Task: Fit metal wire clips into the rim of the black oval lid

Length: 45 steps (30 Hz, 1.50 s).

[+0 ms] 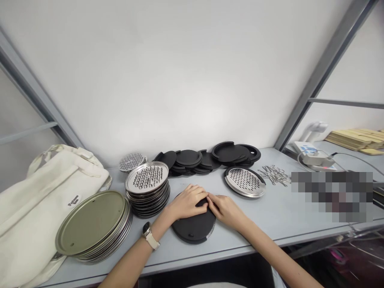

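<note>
A black round disc (193, 229) with a small hole near its front edge lies on the grey table, and a strip of metal shows at its right rim. My left hand (189, 202), with a watch on the wrist, rests over its far part, fingers bent at the rim. At the far right edge my right hand (225, 211) has its thumb and fingers closed on the rim, close to my left fingertips. Whether anything small is between them is hidden. Behind and to the right sits a round metal grater plate (246, 181) in a black ring.
To the left stand a stack of grater plates (147, 178), a pile of olive-green round plates (93, 224) and a cream bag (45, 196). Black round parts (187, 158) line the wall. Small metal clips (275, 175) and a white device (313, 154) lie to the right.
</note>
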{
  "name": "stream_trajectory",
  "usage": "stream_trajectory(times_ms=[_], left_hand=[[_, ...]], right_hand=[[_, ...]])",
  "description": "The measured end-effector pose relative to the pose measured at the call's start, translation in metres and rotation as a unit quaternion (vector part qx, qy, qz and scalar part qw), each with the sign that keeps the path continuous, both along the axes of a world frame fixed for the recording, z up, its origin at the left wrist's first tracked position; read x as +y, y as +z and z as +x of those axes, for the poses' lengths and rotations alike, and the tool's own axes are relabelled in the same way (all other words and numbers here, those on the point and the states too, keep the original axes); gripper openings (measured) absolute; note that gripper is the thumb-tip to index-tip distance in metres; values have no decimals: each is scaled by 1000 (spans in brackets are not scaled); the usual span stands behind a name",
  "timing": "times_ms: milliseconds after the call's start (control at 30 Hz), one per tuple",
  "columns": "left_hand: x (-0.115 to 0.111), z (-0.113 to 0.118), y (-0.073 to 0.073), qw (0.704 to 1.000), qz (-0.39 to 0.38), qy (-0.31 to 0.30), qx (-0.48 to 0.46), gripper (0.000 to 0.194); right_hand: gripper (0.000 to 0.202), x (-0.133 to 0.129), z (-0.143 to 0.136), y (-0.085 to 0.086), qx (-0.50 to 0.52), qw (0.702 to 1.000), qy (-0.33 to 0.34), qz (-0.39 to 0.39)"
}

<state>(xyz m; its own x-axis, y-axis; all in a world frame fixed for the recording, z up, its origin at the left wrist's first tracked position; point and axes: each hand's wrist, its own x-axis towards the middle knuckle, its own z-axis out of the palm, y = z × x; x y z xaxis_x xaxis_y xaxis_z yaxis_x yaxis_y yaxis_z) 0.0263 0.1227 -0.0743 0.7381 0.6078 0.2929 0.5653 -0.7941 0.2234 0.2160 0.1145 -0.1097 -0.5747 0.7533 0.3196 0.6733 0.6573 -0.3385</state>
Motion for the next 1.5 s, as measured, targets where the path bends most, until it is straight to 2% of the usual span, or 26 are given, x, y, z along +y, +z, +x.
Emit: stream_trajectory(times_ms=[400,1500], left_hand=[[-1,0,2,1000,12,4,4,9],[-1,0,2,1000,10,8,3,8]], right_hand=[[17,-3,-2,4,7,999,-32,-7],[15,-3,-2,3,2,1000,-26,8]])
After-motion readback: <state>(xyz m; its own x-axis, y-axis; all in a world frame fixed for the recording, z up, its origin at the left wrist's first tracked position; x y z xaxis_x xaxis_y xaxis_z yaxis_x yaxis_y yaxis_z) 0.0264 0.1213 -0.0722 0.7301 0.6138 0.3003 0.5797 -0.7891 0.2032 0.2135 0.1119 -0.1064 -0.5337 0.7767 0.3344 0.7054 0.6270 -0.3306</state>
